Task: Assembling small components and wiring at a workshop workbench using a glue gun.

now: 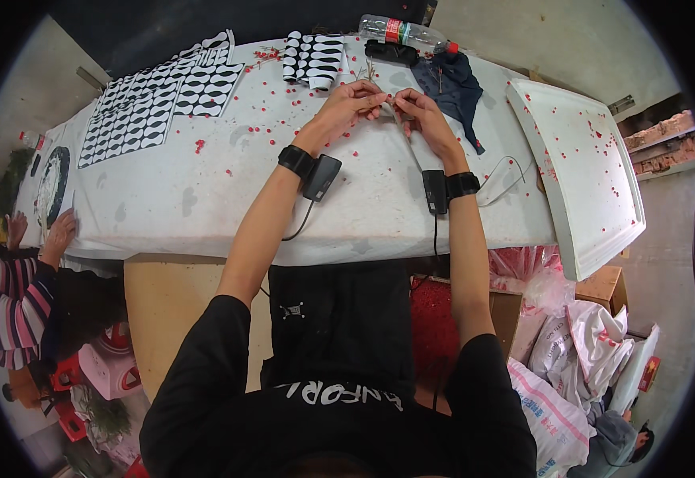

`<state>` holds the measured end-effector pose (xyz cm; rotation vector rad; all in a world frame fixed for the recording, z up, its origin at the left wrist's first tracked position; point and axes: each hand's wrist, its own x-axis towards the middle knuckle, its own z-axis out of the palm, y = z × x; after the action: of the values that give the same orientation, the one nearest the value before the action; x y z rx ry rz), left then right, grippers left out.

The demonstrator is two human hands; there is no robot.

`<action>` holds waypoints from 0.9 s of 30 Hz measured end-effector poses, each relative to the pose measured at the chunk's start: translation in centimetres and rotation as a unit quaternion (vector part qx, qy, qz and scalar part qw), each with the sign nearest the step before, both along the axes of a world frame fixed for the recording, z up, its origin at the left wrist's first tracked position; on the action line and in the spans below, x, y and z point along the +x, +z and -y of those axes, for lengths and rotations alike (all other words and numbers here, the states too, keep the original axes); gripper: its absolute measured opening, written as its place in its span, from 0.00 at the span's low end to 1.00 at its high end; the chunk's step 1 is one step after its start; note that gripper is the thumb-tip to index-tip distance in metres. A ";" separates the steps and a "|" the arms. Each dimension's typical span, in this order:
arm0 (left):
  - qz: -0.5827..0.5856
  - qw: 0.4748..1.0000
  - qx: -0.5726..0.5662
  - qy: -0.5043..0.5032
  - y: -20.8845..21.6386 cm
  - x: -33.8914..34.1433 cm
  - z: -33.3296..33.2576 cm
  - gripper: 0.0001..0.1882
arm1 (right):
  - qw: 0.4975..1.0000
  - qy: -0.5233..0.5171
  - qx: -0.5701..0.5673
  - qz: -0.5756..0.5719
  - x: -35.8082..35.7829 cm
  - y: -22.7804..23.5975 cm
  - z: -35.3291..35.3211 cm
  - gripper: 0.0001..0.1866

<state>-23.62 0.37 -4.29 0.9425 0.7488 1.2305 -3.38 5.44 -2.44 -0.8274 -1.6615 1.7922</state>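
Note:
Over the far part of the white-covered table (347, 211), my two hands meet fingertip to fingertip. My left hand (346, 110) is closed in a pinch at a small red bead (389, 97). Close beside it, my right hand (425, 118) pinches a thin stem (398, 121) that runs down between the hands. Its far end appears to be a brownish sprig (370, 72). Which fingers bear the bead is too small to tell. Each wrist has a black strap with a small box and a cable.
Red beads lie scattered over the cloth. Behind my hands are a plastic bottle (403, 32), a black case (390, 52) and dark cloth (452, 86). Patterned black-and-white sheets (136, 111) lie left; a white tray (574, 159) stands right. A striped-sleeved person (17, 307) works at far left.

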 end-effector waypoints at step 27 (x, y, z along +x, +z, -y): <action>-0.019 0.999 -0.025 0.015 0.4 0.1 0.2 0.09 | 0.999 -0.009 0.049 -0.005 -0.1 0.4 0.4 0.09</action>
<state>-23.54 0.15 -3.90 0.9186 0.8227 1.2181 -3.49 5.08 -2.03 -0.7862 -1.7141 1.6853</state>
